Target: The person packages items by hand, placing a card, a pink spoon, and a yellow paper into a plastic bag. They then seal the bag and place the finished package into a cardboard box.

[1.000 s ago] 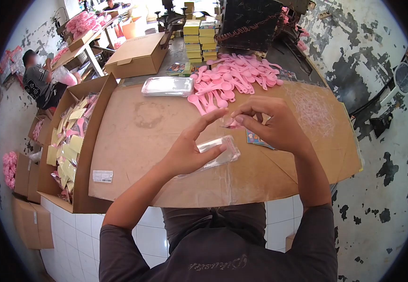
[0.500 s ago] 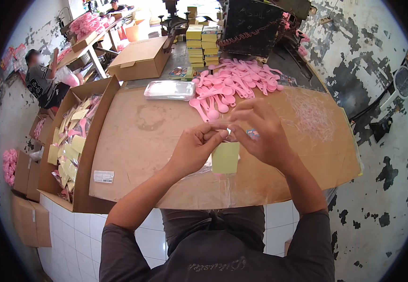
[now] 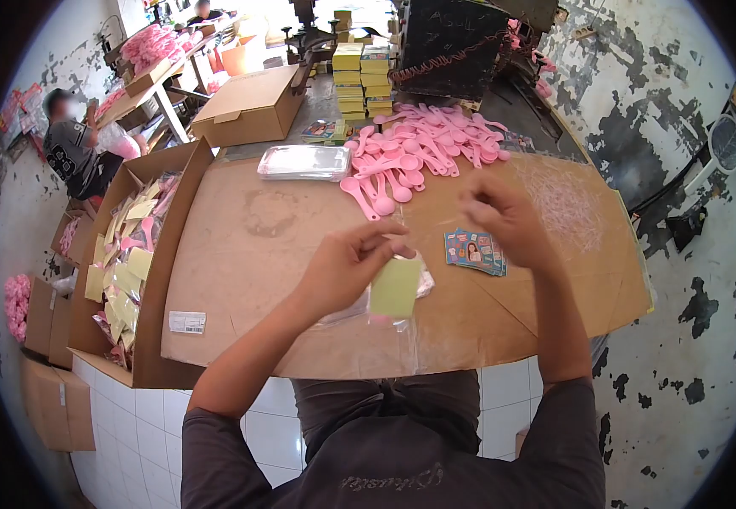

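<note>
1. The left hand (image 3: 347, 265) is over the middle of the cardboard-covered bench (image 3: 249, 254). Its fingers (image 3: 378, 242) are pinched on the top edge of a yellow-backed packet (image 3: 395, 287).
2. The packet hangs tilted just above the bench, with clear plastic trailing from it to the left and a bit of pink showing at its lower edge.
3. The right hand (image 3: 505, 219) is lifted clear of the packet and blurred. Its fingers are curled, but I cannot tell whether they grip anything.
4. A small stack of printed cards (image 3: 475, 251) lies on the bench just beneath the right hand.
5. Farther off sits a pile of pink spoons (image 3: 423, 144), with a stack of clear bags (image 3: 304, 161) to its left.
6. An open carton (image 3: 131, 263) of finished packets stands at the left edge.
</note>
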Tool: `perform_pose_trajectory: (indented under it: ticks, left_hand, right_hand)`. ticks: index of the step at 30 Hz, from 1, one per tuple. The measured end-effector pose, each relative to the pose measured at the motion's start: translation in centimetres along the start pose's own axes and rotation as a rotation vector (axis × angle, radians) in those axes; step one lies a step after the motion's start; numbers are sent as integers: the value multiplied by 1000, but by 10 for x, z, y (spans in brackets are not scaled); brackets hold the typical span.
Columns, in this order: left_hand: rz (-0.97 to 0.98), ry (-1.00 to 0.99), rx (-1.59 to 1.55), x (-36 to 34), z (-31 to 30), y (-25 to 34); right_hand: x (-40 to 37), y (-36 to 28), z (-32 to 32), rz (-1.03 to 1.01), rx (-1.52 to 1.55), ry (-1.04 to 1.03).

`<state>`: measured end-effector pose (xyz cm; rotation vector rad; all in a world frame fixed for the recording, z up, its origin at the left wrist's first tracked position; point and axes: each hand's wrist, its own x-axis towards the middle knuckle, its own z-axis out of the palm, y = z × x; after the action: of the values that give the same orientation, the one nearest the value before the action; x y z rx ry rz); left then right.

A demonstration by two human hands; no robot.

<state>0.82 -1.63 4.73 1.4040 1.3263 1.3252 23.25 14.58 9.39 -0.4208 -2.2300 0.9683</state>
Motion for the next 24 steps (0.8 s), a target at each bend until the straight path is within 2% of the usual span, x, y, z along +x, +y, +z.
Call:
perform_pose_trajectory:
  ticks: [2, 4, 6, 9, 10, 11, 13, 15, 17, 19, 22, 24]
  left_hand:
    - [-25, -5, -136, 5, -13, -12]
    - [-36, 42, -162, 8, -20, -21]
    - [-9, 46, -215, 9, -20, -25]
    - [-24, 45, -180, 7, -14, -27]
    - [-28, 49, -188, 7, -13, -29]
    - [-29, 58, -196, 7, -12, -30]
    - [-23, 78, -219, 6, -8, -32]
    - [4, 97, -243, 7, -4, -28]
    - [20, 129, -241, 5, 2, -27]
    - [47, 151, -239, 2, 4, -29]
    - [72, 168, -262, 1, 3, -39]
    - [57, 178, -298, 1, 2, -39]
  right_hand:
    - [-17, 1, -55, 342, 382, -323]
    - [-40, 45, -103, 354, 548, -272]
    - [-42, 74, -134, 447, 277, 51]
    - [-80, 146, -152, 453, -980, 348]
    - [-84, 146, -149, 423, -1399, 438]
    - [-86, 145, -149, 369, -1327, 426]
    - [-69, 97, -115, 277, -1174, 396]
    - [-51, 81, -82, 36, -872, 306]
    - [-33, 48, -33, 236, -334, 72]
    - [-26, 25, 11, 150, -71, -170]
    - [-16, -3, 54, 159, 143, -294]
    - [-12, 12, 66, 210, 352, -301]
